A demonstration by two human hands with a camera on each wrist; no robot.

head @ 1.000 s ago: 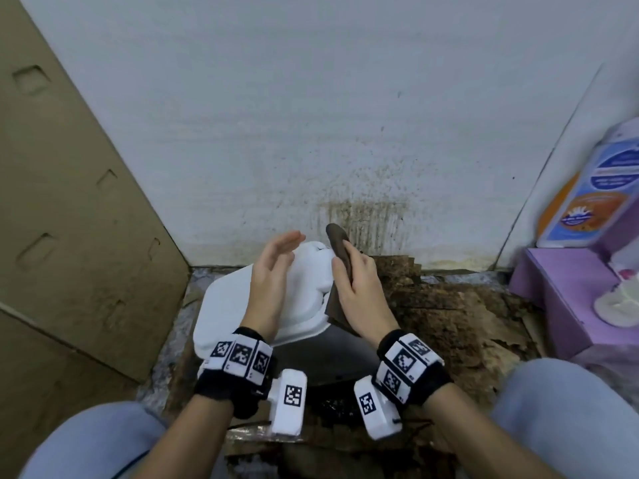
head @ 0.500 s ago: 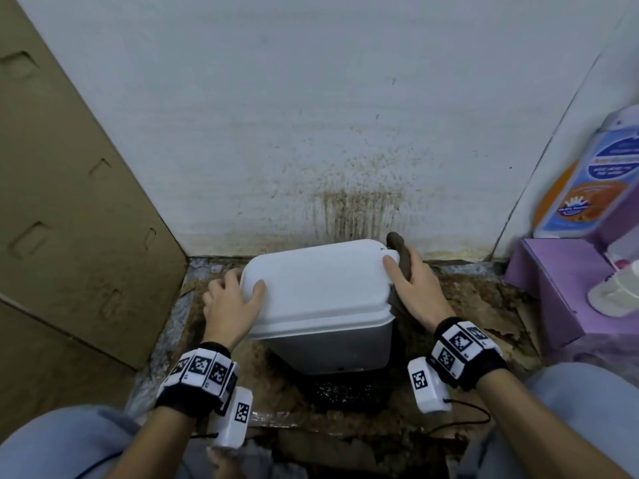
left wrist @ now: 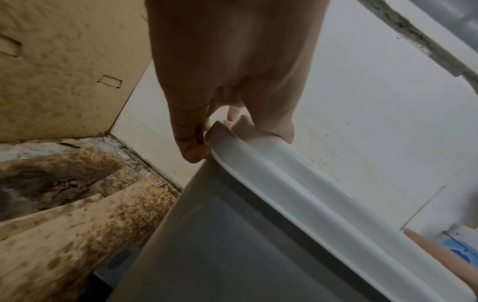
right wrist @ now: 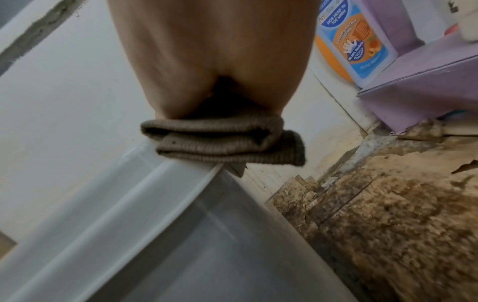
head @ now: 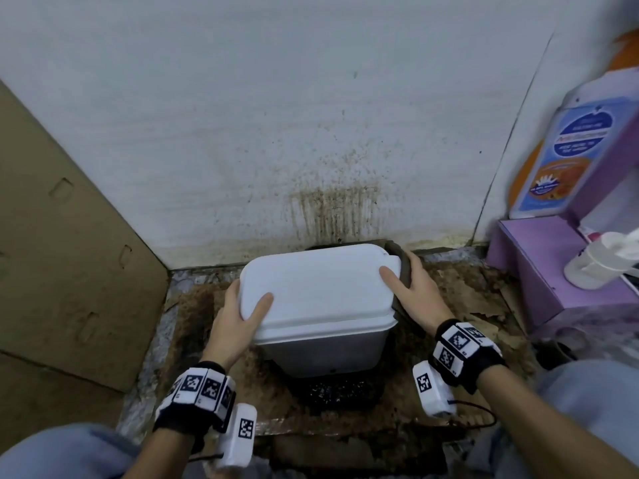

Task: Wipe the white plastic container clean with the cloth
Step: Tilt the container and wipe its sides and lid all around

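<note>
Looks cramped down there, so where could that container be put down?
Bare floor lies between the container and the purple box, and a narrower strip between the container and the cardboard on the left. Behind the container it is crowded: wall, and the cloth under the right hand.

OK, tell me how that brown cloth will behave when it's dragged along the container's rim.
Probably floppy: the cloth lies folded in soft layers, sagging over the white container edge. Its ribbed weave likely drags rather than slips on the smooth plastic. It looks light, so it should follow the right hand only while pinched.
</note>
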